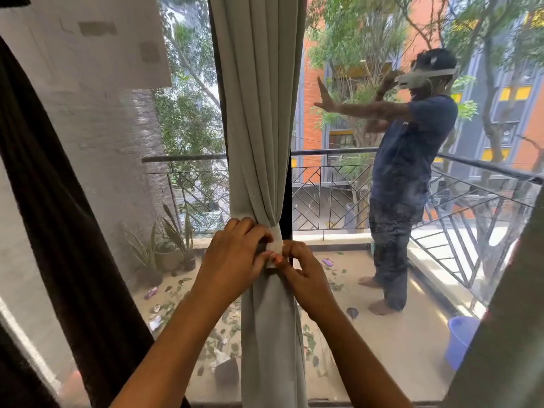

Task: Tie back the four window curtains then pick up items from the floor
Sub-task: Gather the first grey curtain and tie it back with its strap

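Note:
A pale grey curtain [259,113] hangs in the middle of the window, gathered tight at waist height by a white tie-back band [275,245]. My left hand [232,257] wraps the left side of the gathered cloth, fingertips on the band. My right hand [300,272] pinches the band's lower right edge with curled fingers. A dark brown curtain [59,216] hangs at the left, and another curtain edge [506,319] shows at the lower right.
Beyond the glass, a person in a dark shirt [412,148] wearing a headset stands on a balcony with raised arms. Leaves and scraps [223,343] litter the balcony floor. Potted plants [170,248] stand at the left, a blue bucket [459,340] at the right.

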Demonstrator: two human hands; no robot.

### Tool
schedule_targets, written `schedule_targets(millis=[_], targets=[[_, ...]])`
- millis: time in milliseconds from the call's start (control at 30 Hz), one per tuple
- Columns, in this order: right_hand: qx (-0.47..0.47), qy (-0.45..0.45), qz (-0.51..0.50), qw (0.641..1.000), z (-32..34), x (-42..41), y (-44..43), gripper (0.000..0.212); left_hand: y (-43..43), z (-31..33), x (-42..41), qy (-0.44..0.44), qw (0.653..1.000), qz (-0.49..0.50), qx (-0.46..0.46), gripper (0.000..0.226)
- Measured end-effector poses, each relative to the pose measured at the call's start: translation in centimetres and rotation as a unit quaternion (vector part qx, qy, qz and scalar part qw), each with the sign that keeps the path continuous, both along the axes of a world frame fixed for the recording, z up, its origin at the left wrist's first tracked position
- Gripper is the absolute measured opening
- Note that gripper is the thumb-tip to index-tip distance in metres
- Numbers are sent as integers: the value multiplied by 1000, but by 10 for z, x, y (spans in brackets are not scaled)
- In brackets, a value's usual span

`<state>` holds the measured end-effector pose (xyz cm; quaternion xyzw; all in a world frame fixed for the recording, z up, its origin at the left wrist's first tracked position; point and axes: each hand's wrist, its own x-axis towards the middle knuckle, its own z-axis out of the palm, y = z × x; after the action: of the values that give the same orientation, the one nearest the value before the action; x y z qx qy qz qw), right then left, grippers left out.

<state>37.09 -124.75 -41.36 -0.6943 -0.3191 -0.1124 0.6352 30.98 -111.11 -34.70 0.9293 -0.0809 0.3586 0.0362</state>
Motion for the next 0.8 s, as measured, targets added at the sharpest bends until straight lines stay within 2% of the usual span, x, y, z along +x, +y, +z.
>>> schedule_targets(millis=[67, 133, 267, 333, 433, 567, 700, 800], targets=[[17, -11, 4, 1000, 0, -5, 3, 18, 1, 4, 1, 18, 1000, -2, -21, 17], [47, 16, 16, 999, -2, -5, 2, 18, 1, 6, 0, 20, 1000, -7, -22, 13], [166, 178, 90, 966, -1, -1, -5, 12, -1, 4, -6, 13, 998, 0, -58, 14], [155, 202, 90, 963, 0, 0, -5, 19, 0, 2, -7, 15, 998, -2, -61, 14], [125, 177, 57, 975, 1, -2, 0, 9, 0, 1, -6, 21, 998, -28, -44, 15], [95, 118, -30, 988, -3, -8, 7, 9, 1, 1, -6, 58, 995, -68, -39, 33], [116, 122, -37, 985, -4, -16, 12, 17, -5, 8, -9, 87, 994, -15, -62, 29], [121, 127, -27, 984, -3, -21, 12, 23, -10, 12, -11, 123, 991, 35, -41, 29]])
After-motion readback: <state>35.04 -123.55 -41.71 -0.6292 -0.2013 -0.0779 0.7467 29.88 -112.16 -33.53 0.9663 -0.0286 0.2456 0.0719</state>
